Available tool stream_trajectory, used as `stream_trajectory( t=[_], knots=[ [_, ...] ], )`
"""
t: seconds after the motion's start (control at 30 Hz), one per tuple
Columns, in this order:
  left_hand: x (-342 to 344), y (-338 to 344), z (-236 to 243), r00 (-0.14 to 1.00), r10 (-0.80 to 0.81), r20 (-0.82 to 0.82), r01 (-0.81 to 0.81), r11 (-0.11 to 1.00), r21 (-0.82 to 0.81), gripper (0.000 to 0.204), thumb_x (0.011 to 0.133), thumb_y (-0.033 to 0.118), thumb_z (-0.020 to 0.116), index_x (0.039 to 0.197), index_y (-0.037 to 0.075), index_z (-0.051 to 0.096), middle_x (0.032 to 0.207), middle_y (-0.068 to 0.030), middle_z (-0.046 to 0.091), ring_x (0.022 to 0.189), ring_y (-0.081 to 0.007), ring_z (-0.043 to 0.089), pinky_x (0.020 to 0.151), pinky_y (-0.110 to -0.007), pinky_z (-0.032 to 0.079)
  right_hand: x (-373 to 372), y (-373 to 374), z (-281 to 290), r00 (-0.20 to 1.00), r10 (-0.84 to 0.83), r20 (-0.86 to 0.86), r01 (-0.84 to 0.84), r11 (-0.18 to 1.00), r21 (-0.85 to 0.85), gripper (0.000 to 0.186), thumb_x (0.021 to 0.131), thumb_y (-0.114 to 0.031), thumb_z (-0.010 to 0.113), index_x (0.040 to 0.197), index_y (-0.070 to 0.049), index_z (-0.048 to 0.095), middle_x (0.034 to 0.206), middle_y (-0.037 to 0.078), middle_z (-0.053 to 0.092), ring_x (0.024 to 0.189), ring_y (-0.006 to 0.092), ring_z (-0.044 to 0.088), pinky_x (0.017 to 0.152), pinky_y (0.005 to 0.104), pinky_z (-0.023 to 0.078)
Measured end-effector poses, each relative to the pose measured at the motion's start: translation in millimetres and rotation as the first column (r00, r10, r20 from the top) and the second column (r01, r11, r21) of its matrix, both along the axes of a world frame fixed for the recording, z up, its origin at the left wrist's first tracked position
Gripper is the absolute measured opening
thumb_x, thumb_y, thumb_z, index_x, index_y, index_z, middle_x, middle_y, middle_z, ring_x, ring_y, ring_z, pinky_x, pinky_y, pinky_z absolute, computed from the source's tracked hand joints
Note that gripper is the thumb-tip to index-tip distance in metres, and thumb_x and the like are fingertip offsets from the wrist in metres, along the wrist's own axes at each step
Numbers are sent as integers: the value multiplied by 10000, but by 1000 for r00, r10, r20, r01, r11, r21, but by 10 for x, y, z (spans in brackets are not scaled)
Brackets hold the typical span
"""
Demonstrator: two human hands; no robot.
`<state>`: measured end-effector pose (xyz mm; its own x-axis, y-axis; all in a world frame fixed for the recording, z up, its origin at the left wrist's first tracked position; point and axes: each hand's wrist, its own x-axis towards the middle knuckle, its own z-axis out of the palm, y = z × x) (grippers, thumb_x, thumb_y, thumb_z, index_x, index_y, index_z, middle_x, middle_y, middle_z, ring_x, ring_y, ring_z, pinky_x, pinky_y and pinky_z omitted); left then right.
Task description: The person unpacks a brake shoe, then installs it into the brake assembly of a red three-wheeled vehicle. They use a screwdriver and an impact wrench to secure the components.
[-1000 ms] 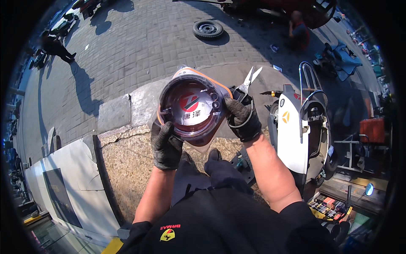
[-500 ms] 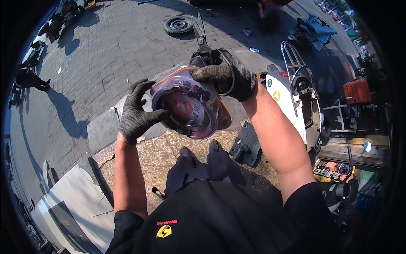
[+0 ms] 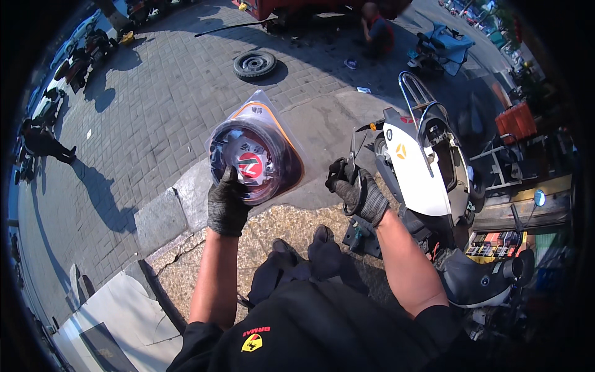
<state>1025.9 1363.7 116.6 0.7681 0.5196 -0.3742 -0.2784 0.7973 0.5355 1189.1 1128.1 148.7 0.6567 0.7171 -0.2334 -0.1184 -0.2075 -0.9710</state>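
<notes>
My gloved left hand (image 3: 227, 204) grips the lower edge of a clear plastic blister pack (image 3: 280, 146), its thumb lying over the front. The pack has a round bulging shell on a pointed backing with an orange border. A red and white label shows through it; dark parts inside are hard to make out. To the right of the pack, my gloved right hand (image 3: 367, 199) is closed around a pair of scissors (image 3: 352, 152), blades pointing up and away from me. A gap separates the scissors from the pack.
A white scooter body (image 3: 421, 177) with a chrome rack stands close on the right. Beyond the pack a wheel (image 3: 255, 65) lies on the paving. A person (image 3: 377, 34) crouches by a red vehicle (image 3: 279, 7). A dark plate-like part (image 3: 365, 243) sits near my feet.
My right hand has left the pack and moved down to the right with the scissors. My left hand now holds the pack alone, and the pack has turned.
</notes>
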Motion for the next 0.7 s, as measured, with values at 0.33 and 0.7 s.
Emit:
stream_trajectory(
  t=[0.33, 0.7],
  knots=[
    [106, -222, -132, 979, -20, -202, 24, 1000, 19, 256, 885, 314, 679, 928, 80, 584, 702, -52, 567, 619, -196, 579, 553, -345, 506, -591, -109, 108, 792, 526, 309, -177, 684, -708, 443, 847, -372, 604, 1103, -10, 607, 953, 247, 657, 917, 412, 634, 792, 472, 510],
    [42, -145, -95, 934, -55, -354, 164, 944, 287, 364, 837, 399, 713, 810, 62, 579, 688, -55, 570, 455, -180, 528, 352, -301, 395, -667, -63, 74, 794, 498, 349, -141, 710, -690, 398, 888, -360, 540, 840, 12, 670, 809, 253, 651, 814, 420, 636, 709, 487, 499]
  ],
)
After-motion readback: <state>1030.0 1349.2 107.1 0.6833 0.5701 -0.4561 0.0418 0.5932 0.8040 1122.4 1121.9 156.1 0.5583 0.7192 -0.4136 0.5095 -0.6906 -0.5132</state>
